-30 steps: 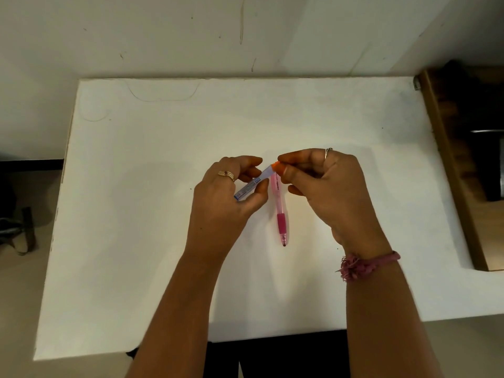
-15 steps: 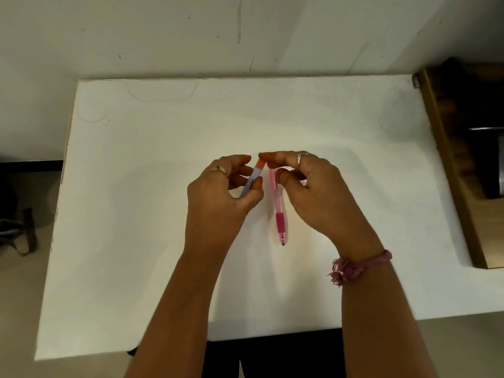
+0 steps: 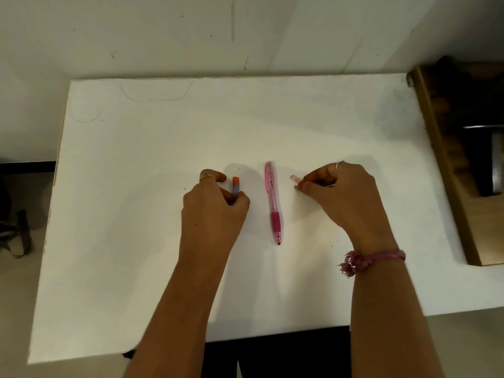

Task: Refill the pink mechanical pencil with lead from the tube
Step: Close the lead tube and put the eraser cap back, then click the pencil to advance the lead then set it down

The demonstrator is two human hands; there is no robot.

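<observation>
The pink mechanical pencil (image 3: 273, 203) lies on the white table (image 3: 141, 165) between my hands, tip pointing toward me, and neither hand touches it. My left hand (image 3: 215, 205) rests on the table to the pencil's left. It is closed around the lead tube (image 3: 235, 187), whose orange cap sticks out past the fingers. My right hand (image 3: 342, 195) rests to the pencil's right, fingertips pinched on a small pink pencil cap (image 3: 294, 178) at the table surface.
A brown wooden shelf (image 3: 447, 170) with dark items borders the table's right edge. The white wall runs behind the far edge. At the far left, dark objects (image 3: 16, 236) sit on the floor. A pink thread bracelet (image 3: 371, 259) circles my right wrist.
My hands were together above the pencil's top end. They have moved apart and down to the table, the left carrying the tube leftward and the right moving rightward with the small pink cap.
</observation>
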